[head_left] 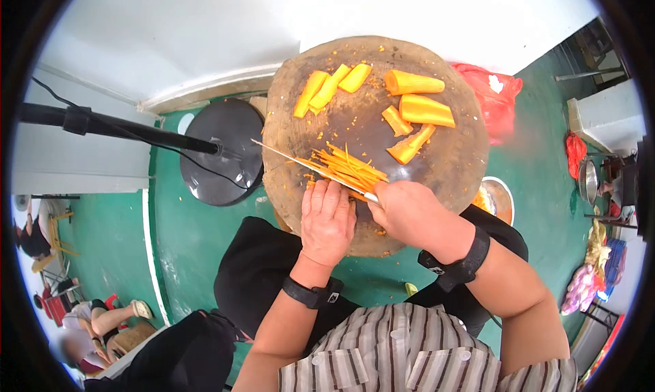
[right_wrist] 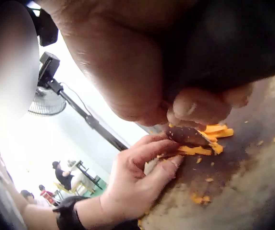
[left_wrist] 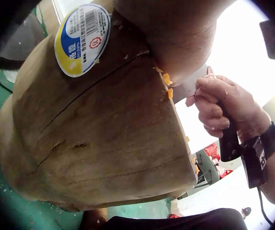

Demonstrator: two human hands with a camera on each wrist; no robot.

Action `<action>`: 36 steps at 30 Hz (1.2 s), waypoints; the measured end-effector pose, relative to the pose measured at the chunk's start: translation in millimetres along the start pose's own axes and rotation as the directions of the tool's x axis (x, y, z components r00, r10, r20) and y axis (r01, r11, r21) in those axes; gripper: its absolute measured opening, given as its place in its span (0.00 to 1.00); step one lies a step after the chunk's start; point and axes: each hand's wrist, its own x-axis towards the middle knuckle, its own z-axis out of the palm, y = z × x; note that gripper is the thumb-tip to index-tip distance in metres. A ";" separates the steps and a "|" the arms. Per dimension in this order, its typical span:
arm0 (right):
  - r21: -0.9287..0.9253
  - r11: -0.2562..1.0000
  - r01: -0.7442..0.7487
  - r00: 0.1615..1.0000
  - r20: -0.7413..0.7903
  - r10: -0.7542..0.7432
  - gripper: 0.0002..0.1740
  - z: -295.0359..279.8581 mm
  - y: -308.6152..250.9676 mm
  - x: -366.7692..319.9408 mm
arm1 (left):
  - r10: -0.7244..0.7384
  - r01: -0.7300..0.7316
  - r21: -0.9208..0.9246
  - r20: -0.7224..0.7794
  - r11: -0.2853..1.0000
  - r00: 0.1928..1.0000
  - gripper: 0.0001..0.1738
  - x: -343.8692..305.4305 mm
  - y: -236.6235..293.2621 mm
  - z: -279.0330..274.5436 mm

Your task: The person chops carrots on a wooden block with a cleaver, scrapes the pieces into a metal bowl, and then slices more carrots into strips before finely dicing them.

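A round wooden chopping block [head_left: 454, 170] stands before me. My right hand [head_left: 416, 211] grips the black handle [left_wrist: 229, 139] of a broad-bladed kitchen knife [head_left: 276, 152]. The blade slants across the block, with its tip toward the far left. Beyond it lies a heap of thin carrot strips [head_left: 344, 165]. My left hand [head_left: 327, 221] lies beside the blade, its fingertips close to it. In the right wrist view, its thumb and fingers pinch carrot slices [right_wrist: 195, 150] against the block. Cut carrot slabs [head_left: 329, 88] and thick carrot chunks [head_left: 426, 110] rest farther back.
A stand's round black base [head_left: 222, 153] and pole [head_left: 136, 133] are left of the block. A red plastic bag [head_left: 495, 112] sits at its back right. A metal bowl [head_left: 503, 197] with orange bits stands lower right. Another person [head_left: 95, 327] sits at far left.
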 end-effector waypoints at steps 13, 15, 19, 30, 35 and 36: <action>0.235 0.971 -0.054 0.994 -0.076 0.073 0.12 -19.8 20.4 -32.5 | -0.087 0.067 -0.183 -0.106 0.981 0.991 0.19 -0.1 -6.9 -3.5; 0.332 0.943 -0.022 0.996 -0.075 0.050 0.13 -16.2 27.4 -36.2 | -0.082 0.061 -0.159 -0.125 0.985 0.989 0.19 3.8 -6.1 -7.4; 0.547 0.835 0.048 0.997 -0.082 -0.003 0.12 -4.2 45.7 -35.6 | -0.207 0.162 -0.281 -0.138 0.946 0.968 0.17 5.7 -5.3 -14.5; 0.970 0.241 -0.044 0.994 0.066 -0.085 0.13 22.7 46.4 -14.0 | -0.454 0.285 -0.934 0.354 -0.216 0.818 0.21 42.2 21.0 -11.7; 0.975 0.214 0.055 0.998 -0.058 0.004 0.11 21.9 46.6 -7.8 | -0.385 0.305 -0.931 0.362 -0.201 0.849 0.21 33.9 6.3 -6.9; 0.971 0.231 0.061 0.997 -0.070 0.029 0.11 16.7 48.0 -8.0 | -0.382 0.301 -0.932 0.358 -0.202 0.852 0.21 33.5 2.9 -9.7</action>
